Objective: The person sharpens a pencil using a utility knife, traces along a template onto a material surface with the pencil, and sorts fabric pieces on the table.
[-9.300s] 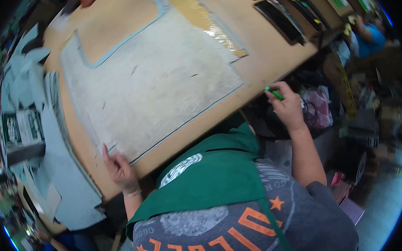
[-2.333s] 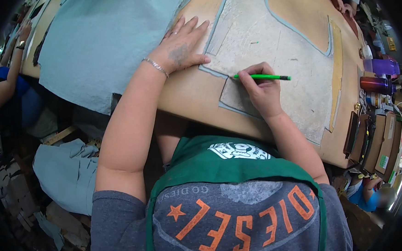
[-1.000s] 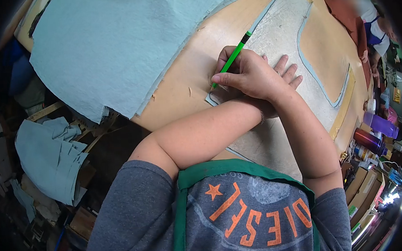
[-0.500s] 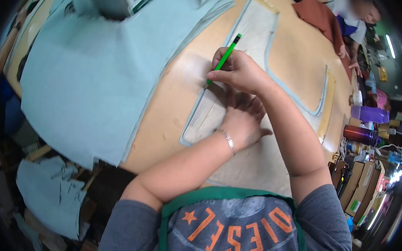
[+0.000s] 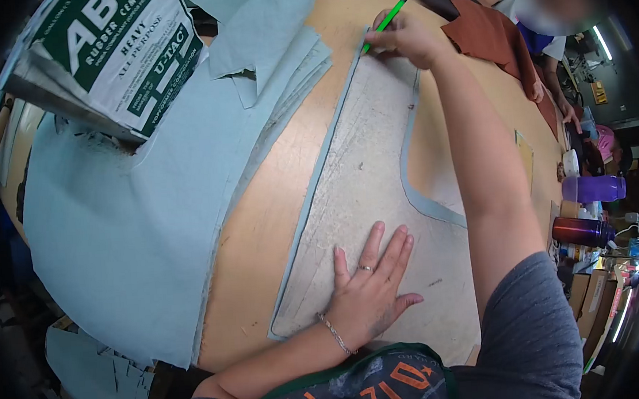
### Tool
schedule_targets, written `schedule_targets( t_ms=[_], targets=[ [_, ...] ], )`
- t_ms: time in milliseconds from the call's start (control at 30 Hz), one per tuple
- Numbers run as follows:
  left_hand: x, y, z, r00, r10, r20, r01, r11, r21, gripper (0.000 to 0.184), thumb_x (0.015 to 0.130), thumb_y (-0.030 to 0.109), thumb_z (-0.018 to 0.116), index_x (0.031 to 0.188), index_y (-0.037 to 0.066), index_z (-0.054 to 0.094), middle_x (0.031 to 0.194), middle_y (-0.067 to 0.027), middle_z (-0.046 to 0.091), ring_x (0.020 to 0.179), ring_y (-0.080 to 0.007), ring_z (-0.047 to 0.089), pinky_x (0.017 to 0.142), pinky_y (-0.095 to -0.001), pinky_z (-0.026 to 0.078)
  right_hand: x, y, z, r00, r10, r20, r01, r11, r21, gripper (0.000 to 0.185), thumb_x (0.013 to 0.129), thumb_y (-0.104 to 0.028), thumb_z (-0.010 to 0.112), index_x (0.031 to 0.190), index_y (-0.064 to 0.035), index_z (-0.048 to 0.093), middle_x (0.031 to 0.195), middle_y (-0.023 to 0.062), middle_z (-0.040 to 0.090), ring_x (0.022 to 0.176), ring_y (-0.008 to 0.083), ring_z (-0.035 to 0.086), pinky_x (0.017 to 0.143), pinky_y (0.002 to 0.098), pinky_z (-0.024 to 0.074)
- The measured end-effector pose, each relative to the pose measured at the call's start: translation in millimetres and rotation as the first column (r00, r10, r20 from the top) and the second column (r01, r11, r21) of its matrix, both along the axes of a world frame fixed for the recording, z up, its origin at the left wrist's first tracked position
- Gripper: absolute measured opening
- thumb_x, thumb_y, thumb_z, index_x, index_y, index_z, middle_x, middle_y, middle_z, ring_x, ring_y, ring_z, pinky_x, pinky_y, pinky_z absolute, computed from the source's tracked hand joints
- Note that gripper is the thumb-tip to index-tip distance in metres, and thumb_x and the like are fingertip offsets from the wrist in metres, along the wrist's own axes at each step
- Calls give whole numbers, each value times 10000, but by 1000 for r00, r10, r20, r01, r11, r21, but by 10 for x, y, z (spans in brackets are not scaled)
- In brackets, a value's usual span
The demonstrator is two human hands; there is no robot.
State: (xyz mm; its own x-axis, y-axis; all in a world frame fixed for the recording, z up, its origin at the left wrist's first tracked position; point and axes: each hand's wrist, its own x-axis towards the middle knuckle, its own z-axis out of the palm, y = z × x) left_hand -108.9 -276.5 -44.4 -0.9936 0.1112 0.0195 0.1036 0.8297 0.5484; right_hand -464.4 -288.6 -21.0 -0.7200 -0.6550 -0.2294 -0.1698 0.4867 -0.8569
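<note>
A pale, worn pattern piece (image 5: 361, 168) lies flat on the table, with a narrow light-blue border of the sheet (image 5: 412, 186) under it showing along its edges. My left hand (image 5: 369, 295), wearing a ring and a bracelet, presses on the lower part of the pattern, palm down and fingers spread. Near the far end of the same piece, my right hand (image 5: 413, 39) grips a green pencil (image 5: 394, 13), its lower end at the upper left edge. My fingers partly hide the pencil's tip.
Large light-blue sheets (image 5: 131, 233) cover the left side of the tan table (image 5: 239, 266). A rubber cement can (image 5: 117, 58) stands on them. Brown material (image 5: 492, 39) and another person (image 5: 535, 18) are at the upper right, above a purple container (image 5: 600, 188) and a dark bottle (image 5: 583, 231).
My right hand has moved with the pencil up along the pattern's edge to its far end. My left hand now lies spread lower on the pattern. The view has shifted, showing the can's label.
</note>
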Motion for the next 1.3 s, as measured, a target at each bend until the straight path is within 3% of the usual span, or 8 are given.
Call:
schedule_targets(
  t_ms=[300, 433, 600, 967, 1067, 1167, 1233, 1300],
  targets=[
    [-14, -20, 11, 1000, 5, -30, -4, 999, 41, 741, 735, 552, 491, 1295, 86, 357, 1392, -46, 244, 1299, -253, 162, 906, -634, 118, -375, 147, -40, 900, -411, -143, 277, 794, -542, 214, 799, -183, 616, 916, -43, 505, 840, 45, 589, 774, 139, 595, 629, 240, 438],
    [18, -2, -75, 995, 60, -86, -59, 998, 17, 638, 775, 445, 499, 1280, 78, 366, 1385, -58, 251, 1295, -257, 171, 919, -601, 195, 1033, 669, 167, 891, -407, -203, 295, 857, -422, 238, 836, -232, 554, 940, -22, 510, 869, 57, 587, 828, 132, 568, 667, 227, 402],
    [47, 2, -181, 989, 49, -140, -65, 991, -116, 587, 810, 390, 478, 1286, 72, 349, 1391, -52, 238, 1302, -258, 147, 938, -609, 191, 2306, 2298, -62, 670, -683, 291, 707, 466, -532, 106, 851, -153, 542, 890, -67, 494, 811, 72, 608, 732, 147, 592, 567, 210, 425],
    [1919, -823, 47, 922, 388, 9, -361, 866, -345, 782, 776, 525, 470, 1347, 58, 210, 1416, -109, 163, 1301, -312, 145, 956, -576, 229, 3009, 3120, -493, 452, -877, 164, 750, 274, -602, 111, 822, -93, 578, 804, -53, 476, 726, 84, 581, 601, 146, 557, 538, 212, 428],
    [2789, -707, 198, 674, 661, 330, -521, 742, -421, 795, 782, 516, 479, 1323, -8, 223, 1376, -153, 246, 1282, -314, 204, 971, -550, 228, 2972, 3147, -529, 484, -860, 165, 737, 298, -606, 116, 821, -98, 581, 797, -51, 478, 721, 84, 579, 599, 145, 553, 540, 215, 428],
    [3815, -652, -1, 51, 700, 712, -350, 680, -644, 746, 808, 503, 454, 1304, -21, 265, 1347, -193, 288, 1260, -294, 267, 980, -567, 184, 2964, 3189, -549, 494, -846, 202, 729, 276, -626, 120, 818, -105, 587, 811, -45, 483, 715, 84, 578, 607, 147, 559, 548, 214, 433],
    [4169, -642, -10, 0, 676, 737, -121, 732, -671, 536, 843, 407, 446, 1214, 21, 422, 1184, -244, 460, 1112, -324, 451, 901, -521, 343, 2979, 3150, -526, 460, -860, 220, 743, 238, -626, 125, 816, -108, 591, 818, -41, 486, 708, 82, 576, 610, 149, 562, 552, 215, 437],
    [3953, -785, 8, 151, 783, 604, -434, 601, -671, 369, 854, 307, 450, 1105, 44, 508, 1015, -229, 547, 943, -340, 537, 773, -475, 428, 2989, 3136, -524, 465, -854, 231, 740, 232, -632, 129, 813, -110, 594, 826, -41, 486, 717, 78, 579, 616, 151, 563, 555, 218, 440]
  ],
)
